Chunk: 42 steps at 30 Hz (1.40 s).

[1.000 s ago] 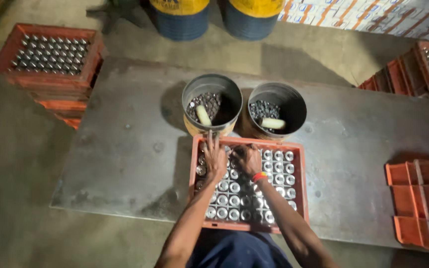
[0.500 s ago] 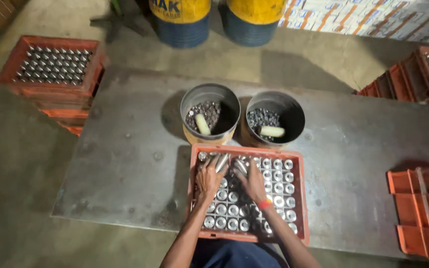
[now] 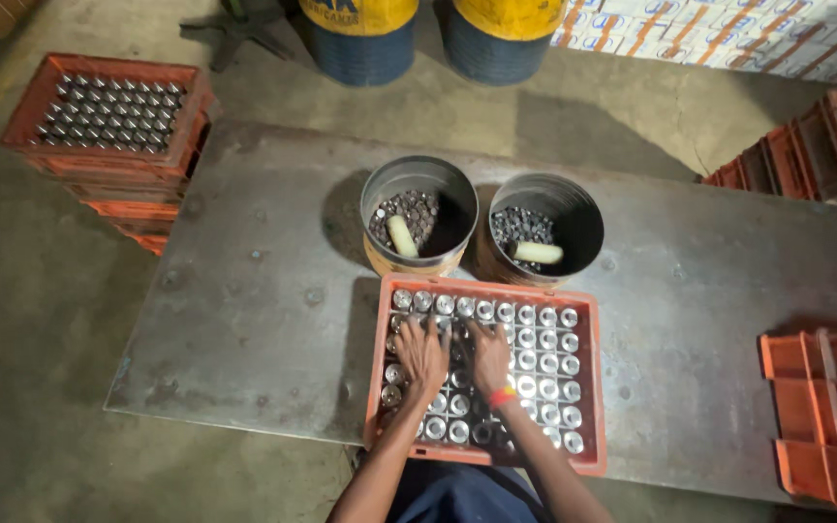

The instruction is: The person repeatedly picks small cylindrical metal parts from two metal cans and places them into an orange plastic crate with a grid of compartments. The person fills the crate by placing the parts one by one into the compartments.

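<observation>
Grey metal table (image 3: 244, 320), bearing one orange crate (image 3: 588, 387) of upright silver cylinders (image 3: 544, 363), set just before two round buckets (image 3: 418, 184). Left hand (image 3: 422, 354) and right hand (image 3: 489, 356): both flat, fingers spread, pressing on the cylinders; nothing gripped.

Shiny metal cylinders (image 3: 535, 339); matt orange plastic crate (image 3: 588, 387); scuffed steel table (image 3: 244, 320).

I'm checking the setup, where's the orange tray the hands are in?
The orange tray lies at the metal table's near edge, just below the two buckets.
</observation>
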Each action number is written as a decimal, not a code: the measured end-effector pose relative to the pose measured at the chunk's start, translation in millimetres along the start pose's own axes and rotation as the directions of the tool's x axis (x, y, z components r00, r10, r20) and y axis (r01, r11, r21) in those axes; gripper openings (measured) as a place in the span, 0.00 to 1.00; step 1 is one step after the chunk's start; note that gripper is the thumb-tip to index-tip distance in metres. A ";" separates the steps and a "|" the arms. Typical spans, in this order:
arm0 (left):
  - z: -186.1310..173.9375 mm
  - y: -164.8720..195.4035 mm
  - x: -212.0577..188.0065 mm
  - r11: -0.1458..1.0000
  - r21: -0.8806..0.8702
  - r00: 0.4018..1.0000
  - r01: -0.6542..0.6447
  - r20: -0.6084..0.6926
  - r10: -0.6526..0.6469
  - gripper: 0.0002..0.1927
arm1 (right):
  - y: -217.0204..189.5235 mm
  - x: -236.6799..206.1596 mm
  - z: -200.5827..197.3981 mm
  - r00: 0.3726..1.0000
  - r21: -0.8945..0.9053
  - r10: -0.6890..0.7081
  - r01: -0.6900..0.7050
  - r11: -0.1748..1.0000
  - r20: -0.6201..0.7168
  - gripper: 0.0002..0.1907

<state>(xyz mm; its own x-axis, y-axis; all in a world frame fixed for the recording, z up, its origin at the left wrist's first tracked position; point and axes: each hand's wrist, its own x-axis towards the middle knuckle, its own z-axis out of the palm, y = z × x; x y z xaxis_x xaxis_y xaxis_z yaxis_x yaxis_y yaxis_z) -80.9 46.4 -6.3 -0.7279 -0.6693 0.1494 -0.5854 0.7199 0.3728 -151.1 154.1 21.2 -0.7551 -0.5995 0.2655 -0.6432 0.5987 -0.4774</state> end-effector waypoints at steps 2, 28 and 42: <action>-0.9 4.3 8.8 0.999 -0.046 1.000 -0.017 0.025 0.018 0.19 | -0.9 6.6 7.0 1.000 -0.047 -0.009 0.010 0.999 0.023 0.16; -10.8 -22.1 -39.2 0.769 -0.622 0.989 -0.146 -0.104 0.103 0.27 | 11.7 -42.7 -20.3 0.995 0.279 -0.096 0.103 0.955 -0.037 0.29; 1.9 -21.3 -16.3 0.947 -0.151 0.959 -0.284 -0.066 0.277 0.19 | 23.3 -37.4 -0.3 0.980 0.126 0.055 -0.080 0.989 0.193 0.10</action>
<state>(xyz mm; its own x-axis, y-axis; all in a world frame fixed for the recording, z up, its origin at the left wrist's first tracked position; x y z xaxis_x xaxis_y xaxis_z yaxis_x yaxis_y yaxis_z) -57.3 42.3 -18.4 -0.8364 -0.4542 0.3068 -0.2938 0.8440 0.4486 -137.9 190.6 0.4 -0.7503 -0.6571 0.0723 -0.5596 0.5730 -0.5988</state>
